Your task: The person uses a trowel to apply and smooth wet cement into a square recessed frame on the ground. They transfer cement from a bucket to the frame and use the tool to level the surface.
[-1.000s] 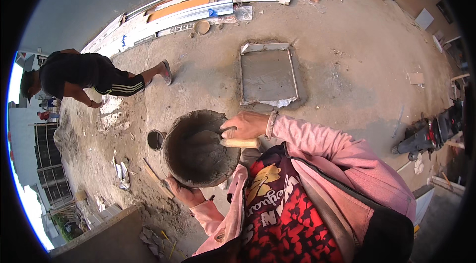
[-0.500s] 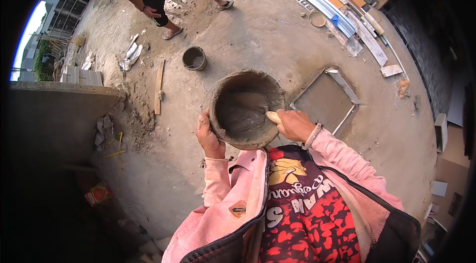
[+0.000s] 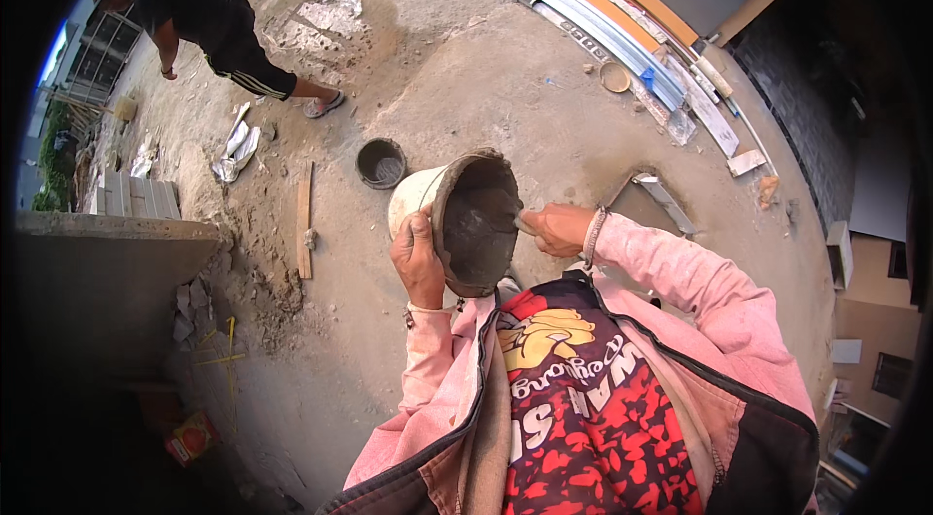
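A white bucket [image 3: 416, 194], its rim and inside caked with grey mortar, is held up in front of me and tilted to the right, its mouth toward my right hand. My left hand [image 3: 418, 257] grips its left side, fingers on the outer wall. Wet mortar [image 3: 478, 228] lines the inside. My right hand [image 3: 562, 229] is closed around the pale handle of a trowel [image 3: 528, 222] at the bucket's right rim. The trowel's blade is inside the bucket, hard to tell from the mortar.
A smaller dark bucket [image 3: 381, 163] stands on the ground beyond. A wooden board [image 3: 305, 219] lies left of it. To the right is a framed square patch [image 3: 665, 202]. Planks and metal strips [image 3: 622, 39] line the far right. Another person [image 3: 209, 19] walks at far left.
The bucket has tipped to the right, so its white outer wall now shows. My right hand has moved slightly left with the trowel. The other person has walked left.
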`<state>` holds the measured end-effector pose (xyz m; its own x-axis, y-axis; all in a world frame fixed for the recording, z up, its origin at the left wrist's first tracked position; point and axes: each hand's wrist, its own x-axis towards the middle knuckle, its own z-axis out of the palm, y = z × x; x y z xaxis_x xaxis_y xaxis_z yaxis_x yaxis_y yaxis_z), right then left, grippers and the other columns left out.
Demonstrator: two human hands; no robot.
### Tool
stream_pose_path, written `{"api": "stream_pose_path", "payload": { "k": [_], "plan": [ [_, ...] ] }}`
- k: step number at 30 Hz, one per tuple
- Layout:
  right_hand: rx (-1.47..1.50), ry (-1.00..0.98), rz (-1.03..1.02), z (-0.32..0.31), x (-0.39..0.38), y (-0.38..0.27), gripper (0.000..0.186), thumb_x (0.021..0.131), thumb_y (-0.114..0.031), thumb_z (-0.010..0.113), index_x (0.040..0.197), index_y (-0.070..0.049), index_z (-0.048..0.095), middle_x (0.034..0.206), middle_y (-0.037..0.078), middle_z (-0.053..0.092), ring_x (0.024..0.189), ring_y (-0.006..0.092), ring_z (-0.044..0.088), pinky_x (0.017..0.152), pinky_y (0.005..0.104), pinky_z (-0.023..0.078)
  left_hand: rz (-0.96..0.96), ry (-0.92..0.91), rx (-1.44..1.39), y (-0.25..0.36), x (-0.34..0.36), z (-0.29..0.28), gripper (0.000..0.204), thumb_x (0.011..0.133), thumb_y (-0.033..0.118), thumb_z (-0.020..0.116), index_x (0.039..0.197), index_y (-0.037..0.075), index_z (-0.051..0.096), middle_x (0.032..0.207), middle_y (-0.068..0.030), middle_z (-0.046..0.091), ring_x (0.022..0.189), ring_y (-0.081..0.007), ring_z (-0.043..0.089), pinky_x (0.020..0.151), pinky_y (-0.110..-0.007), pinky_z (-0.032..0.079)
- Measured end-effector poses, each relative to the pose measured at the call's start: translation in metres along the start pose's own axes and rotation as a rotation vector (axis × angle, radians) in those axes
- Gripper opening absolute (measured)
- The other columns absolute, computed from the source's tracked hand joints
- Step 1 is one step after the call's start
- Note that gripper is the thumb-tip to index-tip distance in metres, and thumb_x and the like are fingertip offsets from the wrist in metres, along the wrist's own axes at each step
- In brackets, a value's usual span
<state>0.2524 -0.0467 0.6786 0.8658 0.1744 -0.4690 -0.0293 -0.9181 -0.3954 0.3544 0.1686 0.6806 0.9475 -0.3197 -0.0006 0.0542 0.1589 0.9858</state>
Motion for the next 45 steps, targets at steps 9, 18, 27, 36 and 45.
{"api": "stream_pose_path", "payload": {
  "k": [9,18,27,36,45],
  "plan": [
    [0.732,-0.302,-0.060,-0.040,0.024,-0.037,0.043,0.083,-0.025,0.056,0.119,-0.004,0.050,0.067,0.012,0.059,0.054,0.0204,0.059,0.049,0.0340,0.046,-0.066,-0.007,-0.233,0.015,0.042,-0.058,0.041,0.096,0.030,0.046,0.102,-0.008,0.059,0.095,-0.0108,0.063,0.083,-0.0152,0.058,0.076,-0.027,0.048],
    [0.882,0.474,-0.015,-0.067,0.068,0.070,0.056,0.090,-0.048,0.046,0.120,-0.001,0.053,0.103,0.021,0.062,0.102,0.0288,0.059,0.088,0.0359,0.044,-0.093,0.113,-0.466,0.019,0.106,-0.017,0.048,0.098,0.035,0.034,0.110,-0.007,0.052,0.106,-0.0160,0.060,0.095,-0.0237,0.059,0.086,-0.035,0.047],
    [0.601,1.393,0.849,-0.106,-0.041,0.337,0.066,0.093,-0.046,0.040,0.131,0.008,0.036,0.134,0.029,0.038,0.126,0.0376,0.036,0.105,0.0394,0.030,-0.201,0.000,-0.341,-0.017,0.215,0.147,0.044,0.099,0.034,0.031,0.112,-0.002,0.052,0.107,-0.0118,0.058,0.096,-0.0197,0.056,0.085,-0.033,0.046],
    [0.583,1.393,0.791,-0.084,-0.062,0.349,0.064,0.092,-0.044,0.044,0.131,0.005,0.037,0.133,0.024,0.039,0.125,0.0375,0.036,0.104,0.0409,0.030,-0.243,-0.314,0.045,-0.014,0.300,0.348,0.041,0.095,0.033,0.038,0.113,-0.001,0.052,0.113,-0.0144,0.056,0.100,-0.0237,0.055,0.087,-0.037,0.045],
    [0.707,0.867,0.620,-0.172,0.013,0.400,0.058,0.082,-0.045,0.056,0.109,0.006,0.054,0.100,0.028,0.059,0.100,0.0404,0.055,0.088,0.0435,0.044,-0.355,-0.575,0.110,-0.038,0.387,0.449,0.046,0.091,0.037,0.044,0.119,0.002,0.050,0.125,-0.0154,0.050,0.110,-0.0238,0.051,0.094,-0.038,0.039]
  ]
}}
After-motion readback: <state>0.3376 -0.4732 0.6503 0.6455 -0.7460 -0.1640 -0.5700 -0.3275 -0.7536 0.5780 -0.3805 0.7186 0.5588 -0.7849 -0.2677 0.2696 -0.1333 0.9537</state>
